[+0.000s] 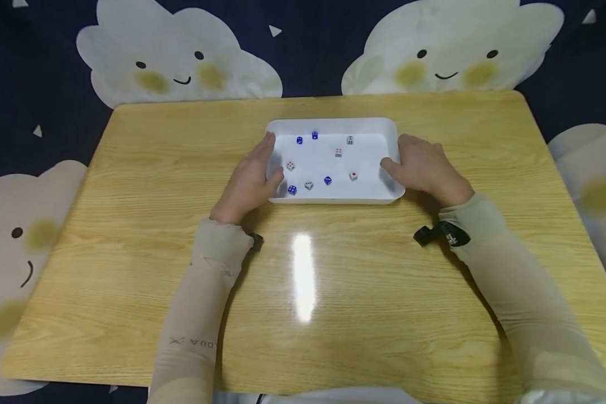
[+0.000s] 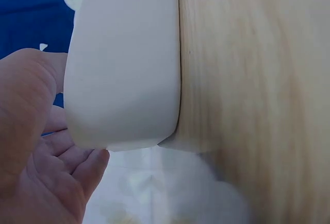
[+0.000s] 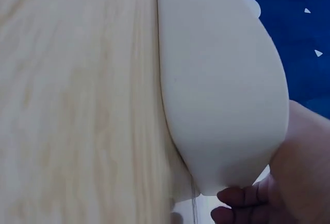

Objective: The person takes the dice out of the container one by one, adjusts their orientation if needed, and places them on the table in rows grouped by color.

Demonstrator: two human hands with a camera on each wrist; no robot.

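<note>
A white rectangular tray (image 1: 333, 126) lies on the wooden table, with several small dice spread over its floor. Some are blue, like the die (image 1: 327, 180) near the front wall; others are white, such as the die (image 1: 353, 175) with a red spot facing up. My left hand (image 1: 247, 182) grips the tray's left end, thumb over the rim. At the right end my right hand (image 1: 426, 171) holds on, its thumb reaching inside over the edge. Both wrist views show the tray's outer wall (image 2: 124, 64) close against the table, fingers around the ends.
The wooden table (image 1: 146, 224) extends on all sides of the tray, with a bright light reflection in front of it. Behind and beside it hangs dark blue cloth with smiling white clouds (image 1: 182, 50). Dark wrist cameras (image 1: 424, 235) sit on the sleeves.
</note>
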